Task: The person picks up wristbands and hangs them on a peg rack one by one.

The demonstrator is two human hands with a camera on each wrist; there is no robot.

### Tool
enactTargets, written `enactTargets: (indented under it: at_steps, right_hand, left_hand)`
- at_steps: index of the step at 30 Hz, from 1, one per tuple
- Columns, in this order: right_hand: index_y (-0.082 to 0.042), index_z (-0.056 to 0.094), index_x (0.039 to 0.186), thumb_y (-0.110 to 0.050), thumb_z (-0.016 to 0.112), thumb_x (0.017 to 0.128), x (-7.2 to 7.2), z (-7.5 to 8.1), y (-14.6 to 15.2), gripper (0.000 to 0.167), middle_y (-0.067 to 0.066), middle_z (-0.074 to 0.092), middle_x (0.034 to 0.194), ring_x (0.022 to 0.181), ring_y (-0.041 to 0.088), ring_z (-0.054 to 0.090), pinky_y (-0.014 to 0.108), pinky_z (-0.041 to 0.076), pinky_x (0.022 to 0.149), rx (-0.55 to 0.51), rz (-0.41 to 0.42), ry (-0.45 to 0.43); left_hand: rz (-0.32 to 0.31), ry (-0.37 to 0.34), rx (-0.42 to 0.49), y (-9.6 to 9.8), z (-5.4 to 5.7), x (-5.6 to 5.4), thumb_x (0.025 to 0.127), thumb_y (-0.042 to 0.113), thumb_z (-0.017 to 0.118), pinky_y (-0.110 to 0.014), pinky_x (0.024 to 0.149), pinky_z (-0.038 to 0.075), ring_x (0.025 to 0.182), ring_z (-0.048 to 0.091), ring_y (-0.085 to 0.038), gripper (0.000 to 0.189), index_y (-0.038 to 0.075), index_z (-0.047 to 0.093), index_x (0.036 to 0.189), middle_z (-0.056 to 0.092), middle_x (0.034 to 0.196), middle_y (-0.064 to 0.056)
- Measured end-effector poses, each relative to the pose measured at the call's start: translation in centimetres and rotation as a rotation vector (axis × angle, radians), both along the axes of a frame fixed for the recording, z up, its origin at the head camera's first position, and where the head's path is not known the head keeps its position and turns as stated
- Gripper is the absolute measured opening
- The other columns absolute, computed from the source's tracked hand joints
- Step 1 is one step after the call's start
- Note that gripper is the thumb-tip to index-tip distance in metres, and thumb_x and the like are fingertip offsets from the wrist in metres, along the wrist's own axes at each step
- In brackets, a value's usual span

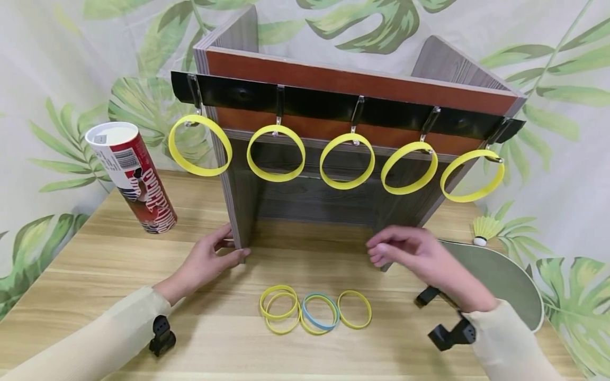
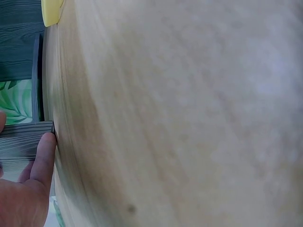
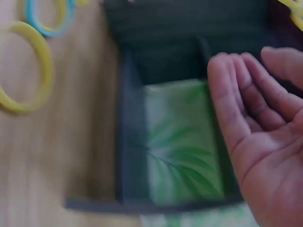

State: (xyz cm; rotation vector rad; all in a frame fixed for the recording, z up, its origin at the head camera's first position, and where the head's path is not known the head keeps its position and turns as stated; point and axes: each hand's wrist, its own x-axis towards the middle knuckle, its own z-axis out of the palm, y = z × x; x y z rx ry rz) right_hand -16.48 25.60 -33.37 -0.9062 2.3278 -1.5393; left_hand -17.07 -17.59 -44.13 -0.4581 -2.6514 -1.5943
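A grey wood-grain shelf point(image 1: 305, 203) stands on the table, a black hook strip point(image 1: 319, 106) across its front. Several yellow wristbands point(image 1: 347, 183) hang from the strip's hooks. With thumb and fingers on either side, my left hand point(image 1: 205, 262) grips the lower front edge of the left side panel point(image 2: 23, 142). Near the right panel, my right hand point(image 1: 412, 251) is in the air with loosely bent fingers; nothing is held in its palm point(image 3: 270, 151). In front of the shelf lie several more yellow wristbands point(image 1: 355, 325) and a blue wristband point(image 1: 307, 316), overlapping a yellow one.
A red and white cylindrical can point(image 1: 143, 185) stands left of the shelf. On the right, a dark green oval-ended board point(image 1: 500, 280) lies partly behind my right forearm, a yellow shuttlecock point(image 1: 485, 230) beyond it. A leaf-patterned cloth point(image 1: 52, 95) hangs behind the table.
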Motion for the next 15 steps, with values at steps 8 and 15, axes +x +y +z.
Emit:
enactTargets:
  at_steps: [8, 15]
  right_hand:
    - [0.002, 0.072, 0.116, -0.012, 0.064, 0.104, -1.4, -4.5, -6.3, 0.020, 0.024, 0.074, 0.102, 0.088, 0.022, 0.074, 0.036, 0.064, 0.083, 0.180, 0.078, -0.056]
    - [-0.001, 0.073, 0.113, -0.016, 0.063, 0.105, -2.2, -6.8, -10.8, 0.020, 0.014, 0.075, 0.100, 0.085, 0.003, 0.063, 0.020, 0.054, 0.079, 0.337, 0.162, -0.051]
  left_hand:
    - [-0.006, 0.017, 0.021, 0.1, 0.3, 0.2, 0.099, 0.011, 0.072, -0.020, 0.087, 0.057, 0.118, 0.068, -0.040, 0.062, 0.006, 0.048, 0.156, 0.067, 0.135, -0.024]
    - [0.004, -0.016, 0.022, 0.0, 0.3, 0.3, 0.100, 0.012, 0.071, -0.020, 0.087, 0.057, 0.120, 0.067, -0.040, 0.063, 0.009, 0.046, 0.157, 0.067, 0.135, -0.024]
